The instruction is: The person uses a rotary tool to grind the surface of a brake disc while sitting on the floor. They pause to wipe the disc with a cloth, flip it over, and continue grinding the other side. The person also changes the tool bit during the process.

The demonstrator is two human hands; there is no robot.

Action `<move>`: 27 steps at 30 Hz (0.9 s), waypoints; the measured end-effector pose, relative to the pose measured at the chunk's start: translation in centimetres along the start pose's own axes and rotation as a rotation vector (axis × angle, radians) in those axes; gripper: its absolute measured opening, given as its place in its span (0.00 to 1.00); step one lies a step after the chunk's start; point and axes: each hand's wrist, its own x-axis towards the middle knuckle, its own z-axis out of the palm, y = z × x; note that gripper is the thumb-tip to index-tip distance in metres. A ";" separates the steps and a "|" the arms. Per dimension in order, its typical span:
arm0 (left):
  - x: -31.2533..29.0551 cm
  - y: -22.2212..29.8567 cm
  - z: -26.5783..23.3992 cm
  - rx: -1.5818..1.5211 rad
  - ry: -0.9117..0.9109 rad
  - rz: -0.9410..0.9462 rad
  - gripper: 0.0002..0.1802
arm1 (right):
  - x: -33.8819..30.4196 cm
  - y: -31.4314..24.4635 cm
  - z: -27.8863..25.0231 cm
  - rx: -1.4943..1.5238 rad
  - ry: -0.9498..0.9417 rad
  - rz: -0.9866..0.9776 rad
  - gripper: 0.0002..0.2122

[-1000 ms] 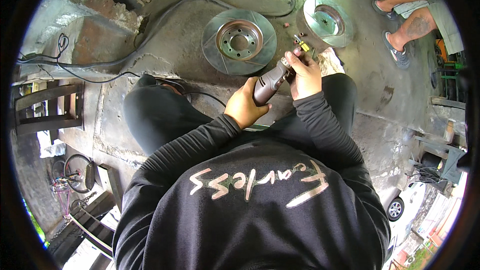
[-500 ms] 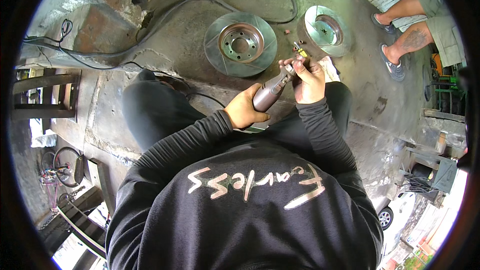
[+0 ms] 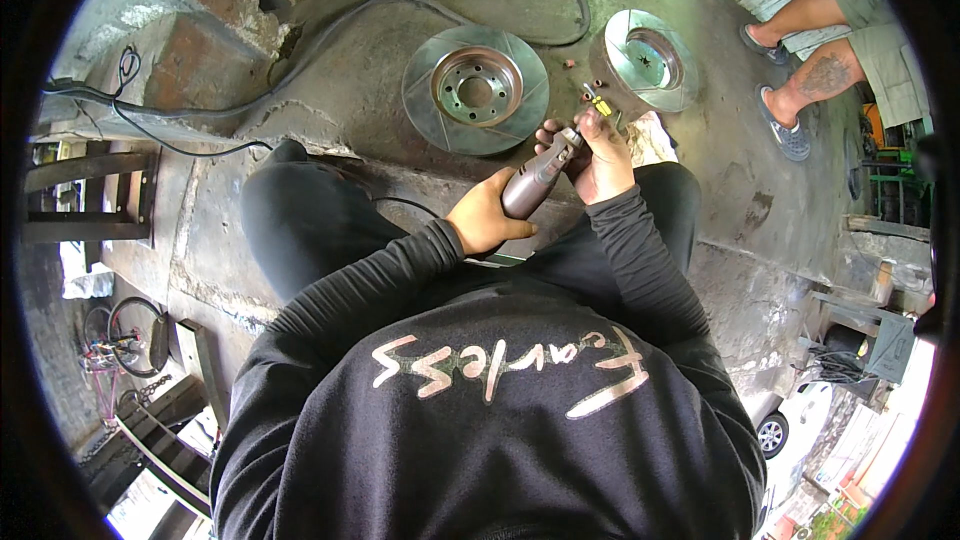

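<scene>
My left hand [image 3: 481, 211] is closed round the back part of a dark brown-grey rotary tool [image 3: 533, 186], held slanting over my lap. The fingers of my right hand [image 3: 606, 166] are closed about the metal nose of that tool. Whether a small bit sits between them is hidden. Just beyond my right fingertips, small yellow pieces [image 3: 601, 104] and several little reddish-brown bits lie on the floor. A slotted brake disc [image 3: 421, 90] rests flat ahead of me, and a second brake disc [image 3: 672, 88] lies to its right.
A thick black cable [image 3: 350, 18] curves over the concrete floor behind the discs. A pale crumpled cloth [image 3: 652, 140] is by my right knee. Another person's legs [image 3: 822, 72] in sandals stand at the far right. A metal frame [image 3: 90, 190] is on the left.
My right hand has shifted slightly left and its fingers have changed position round the tool's nose. The tool has moved a little to the left, still in my left hand.
</scene>
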 end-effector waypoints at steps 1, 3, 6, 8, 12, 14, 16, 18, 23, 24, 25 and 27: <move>-0.1 0.1 0.1 0.072 0.032 -0.020 0.40 | 0.2 0.2 -0.4 -0.044 0.045 -0.034 0.10; -0.2 0.0 0.3 0.128 0.094 -0.013 0.40 | 0.8 1.0 -1.7 -0.132 0.134 -0.101 0.09; -0.3 0.2 0.2 0.149 0.136 -0.008 0.40 | 1.6 0.4 -2.9 -0.179 0.025 -0.053 0.09; -0.2 0.4 0.0 0.137 0.136 -0.002 0.40 | 1.6 -0.8 -3.0 -0.196 -0.095 -0.010 0.14; -0.1 0.1 0.2 0.109 0.143 0.005 0.41 | 1.3 -2.6 -2.3 -0.369 -0.047 0.025 0.16; 0.0 0.0 0.3 0.128 0.148 -0.001 0.41 | 1.6 -2.4 -3.4 -0.676 0.024 -0.093 0.15; 0.0 0.3 0.1 0.175 0.154 -0.017 0.41 | 1.7 -2.5 -4.0 -0.789 0.052 -0.106 0.14; -0.1 0.3 0.0 0.228 0.106 -0.054 0.41 | 1.7 -2.9 -4.3 -0.879 0.061 -0.054 0.13; 0.5 -0.2 -0.1 0.297 0.069 -0.040 0.40 | 2.1 -3.3 -5.7 -0.924 0.043 -0.003 0.07; 0.6 0.0 -0.1 0.309 0.070 -0.037 0.40 | 2.2 -3.2 -5.7 -0.897 0.064 -0.032 0.06; 0.8 0.2 -0.1 0.321 0.072 -0.035 0.40 | 2.2 -3.1 -5.7 -0.870 0.084 -0.061 0.05; 1.1 0.8 -0.1 0.316 0.076 -0.024 0.40 | 2.3 -3.0 -5.8 -0.816 0.116 -0.111 0.04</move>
